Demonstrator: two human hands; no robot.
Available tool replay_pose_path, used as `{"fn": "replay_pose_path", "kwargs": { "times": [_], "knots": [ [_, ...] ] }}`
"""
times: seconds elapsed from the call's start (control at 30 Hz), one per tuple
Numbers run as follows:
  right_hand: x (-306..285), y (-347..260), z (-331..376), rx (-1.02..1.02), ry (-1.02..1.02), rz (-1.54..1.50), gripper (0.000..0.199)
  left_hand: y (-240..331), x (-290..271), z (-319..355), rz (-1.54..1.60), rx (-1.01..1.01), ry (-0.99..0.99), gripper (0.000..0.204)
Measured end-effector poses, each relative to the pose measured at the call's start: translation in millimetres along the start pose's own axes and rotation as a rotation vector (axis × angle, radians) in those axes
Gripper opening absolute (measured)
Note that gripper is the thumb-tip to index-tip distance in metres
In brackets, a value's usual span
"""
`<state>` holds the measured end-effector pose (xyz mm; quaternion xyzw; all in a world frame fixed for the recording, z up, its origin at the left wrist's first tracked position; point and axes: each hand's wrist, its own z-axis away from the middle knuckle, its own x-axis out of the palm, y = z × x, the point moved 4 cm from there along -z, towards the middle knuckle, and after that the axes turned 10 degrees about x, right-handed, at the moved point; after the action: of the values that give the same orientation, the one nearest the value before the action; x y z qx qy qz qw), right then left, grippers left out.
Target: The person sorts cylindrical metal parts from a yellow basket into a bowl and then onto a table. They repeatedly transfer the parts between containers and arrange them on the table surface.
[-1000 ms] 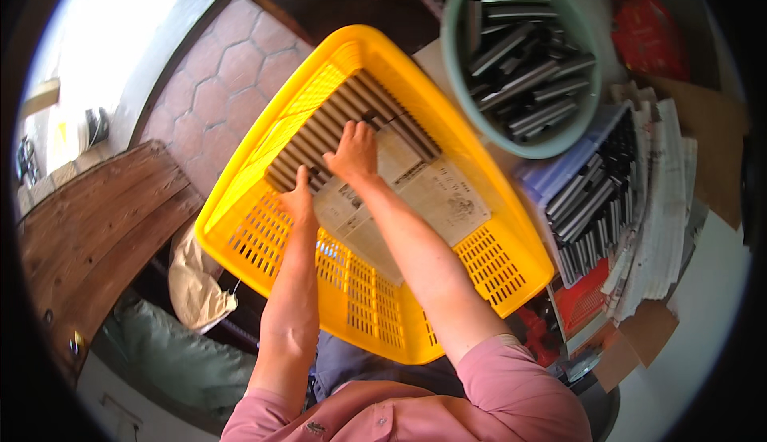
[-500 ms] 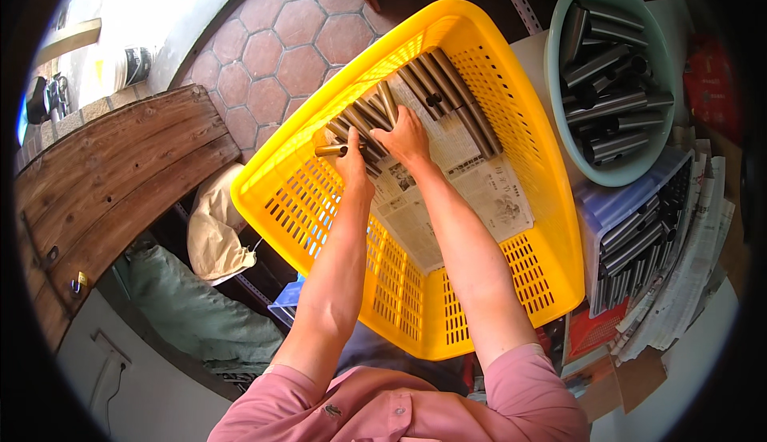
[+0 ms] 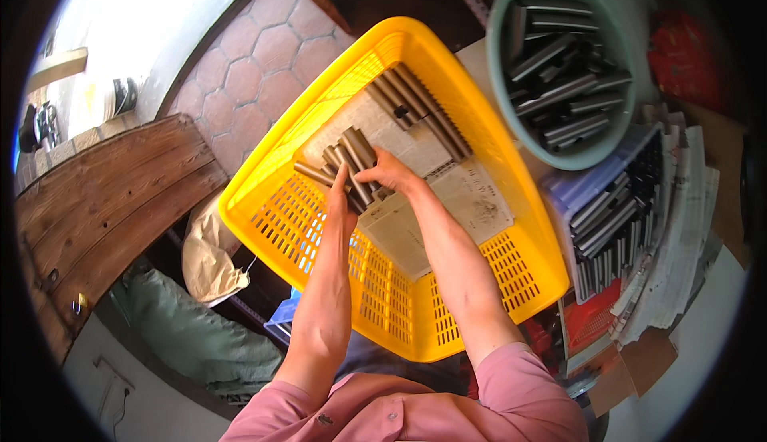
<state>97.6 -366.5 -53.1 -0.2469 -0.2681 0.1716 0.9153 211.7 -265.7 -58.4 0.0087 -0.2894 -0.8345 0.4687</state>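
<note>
Hexagonal red floor tiles (image 3: 248, 83) lie beyond the hands, past the far rim of a yellow perforated crate (image 3: 319, 238) that fills the middle of the view. Inside it, a bundle of dark metal tubes (image 3: 345, 162) rests on a sheet of newspaper (image 3: 447, 194) lining the crate's floor. Both hands close on this bundle: the left hand (image 3: 339, 202) presses against its near left side with fingers extended, and the right hand (image 3: 389, 174) curls over its right end, fingers wrapped on the tubes. Just beyond the right hand, a second row of tubes (image 3: 419, 110) lies side by side along the crate's far right wall, apart from the held bundle. Farther right of the right hand sits a pale green round tub (image 3: 499, 67) heaped with more dark tubes, and nearer, beside the right forearm, a blue tray (image 3: 571, 194) holds tubes stacked in a row. To the left of the left forearm stands a wooden board (image 3: 104, 202).
</note>
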Motion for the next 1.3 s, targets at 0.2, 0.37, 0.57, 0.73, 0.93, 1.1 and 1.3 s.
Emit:
{"fn": "replay_pose_path", "kwargs": {
  "times": [0.2,0.37,0.57,0.73,0.93,1.1,1.3],
  "knots": [
    [-2,-66,142,-0.219,0.279,0.062,0.065,63,96,113,-0.316,0.240,-0.191,0.046],
    [-4,-156,260,-0.547,0.495,-0.363,0.062,136,248,180,-0.774,0.417,-0.537,0.050],
    [-84,-241,288,-0.680,0.899,-0.332,0.049,139,418,159,-0.846,0.530,-0.849,0.056],
    [-124,-243,285,-0.468,1.081,-0.161,0.036,113,434,93,-1.168,0.846,-0.838,0.065],
    [-154,-216,296,-0.428,1.317,-0.133,0.031,93,424,110,-1.282,1.224,-0.737,0.081],
    [-178,-253,320,-0.437,1.500,0.201,0.034,83,425,124,-1.278,1.377,-0.749,0.077],
    [-220,-300,317,-0.310,1.606,0.913,0.042,93,433,107,-1.415,1.368,-0.817,0.066]
  ]
}}
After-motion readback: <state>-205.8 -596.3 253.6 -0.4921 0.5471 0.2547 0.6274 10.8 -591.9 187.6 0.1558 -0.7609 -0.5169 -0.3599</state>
